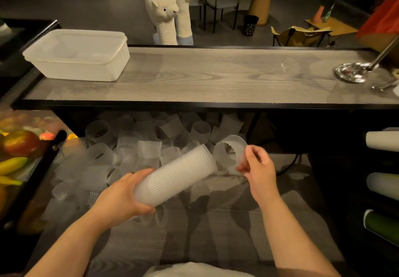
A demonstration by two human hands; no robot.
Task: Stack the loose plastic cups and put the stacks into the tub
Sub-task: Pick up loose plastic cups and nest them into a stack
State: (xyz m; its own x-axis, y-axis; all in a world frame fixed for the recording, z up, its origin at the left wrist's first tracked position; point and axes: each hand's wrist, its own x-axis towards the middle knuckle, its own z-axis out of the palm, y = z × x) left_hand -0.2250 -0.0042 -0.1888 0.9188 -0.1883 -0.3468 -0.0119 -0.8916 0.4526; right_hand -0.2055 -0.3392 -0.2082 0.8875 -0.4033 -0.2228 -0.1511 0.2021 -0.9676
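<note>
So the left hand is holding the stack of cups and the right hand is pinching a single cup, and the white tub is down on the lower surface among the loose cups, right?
Not quite. In the head view the white tub sits on the upper wooden shelf, at its left end, not down among the loose cups. The rest holds: the left hand holds the stack of cups, and the right hand pinches a single cup.

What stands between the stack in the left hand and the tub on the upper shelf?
Nothing visible on the shelf. The left hand holds the cup stack down at the lower surface, so the shelf's black front edge must be cleared first. The tub stands open-topped at the far left, bare shelf beside it.
</note>
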